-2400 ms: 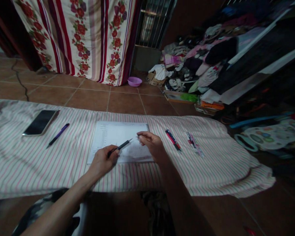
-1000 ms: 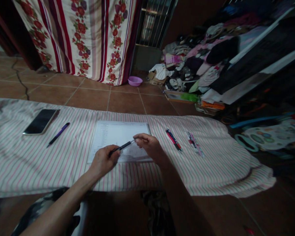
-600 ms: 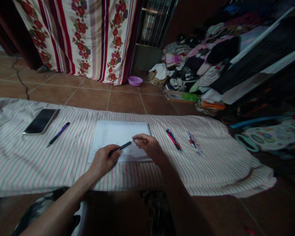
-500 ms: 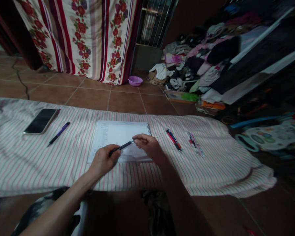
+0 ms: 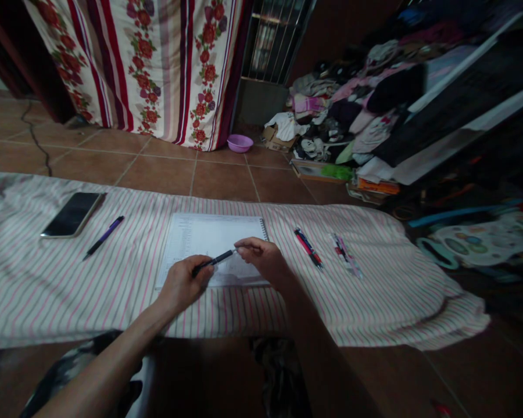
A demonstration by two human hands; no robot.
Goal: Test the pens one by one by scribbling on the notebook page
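Observation:
A dark pen [image 5: 220,258] is held between both hands, just above a spiral-bound notebook [image 5: 218,229]. My left hand [image 5: 185,281] is closed round the pen's thick end. At the other end, the fingers of my right hand [image 5: 264,258] pinch its silvery tip. The notebook lies flat, its page partly covered by my hands, with the spiral on the right. Left of the notebook lies a purple and black pen [image 5: 104,237]. To its right are red and black pens [image 5: 308,249] side by side, then a clear packet [image 5: 347,254] with pinkish and dark contents.
A phone [image 5: 73,215] rests on the striped cloth [image 5: 387,278] at the left. Beyond it are a tiled floor [image 5: 165,171], a flowered curtain [image 5: 169,69] and a purple basin [image 5: 239,143]. Heaped clothes [image 5: 348,104] fill the back right.

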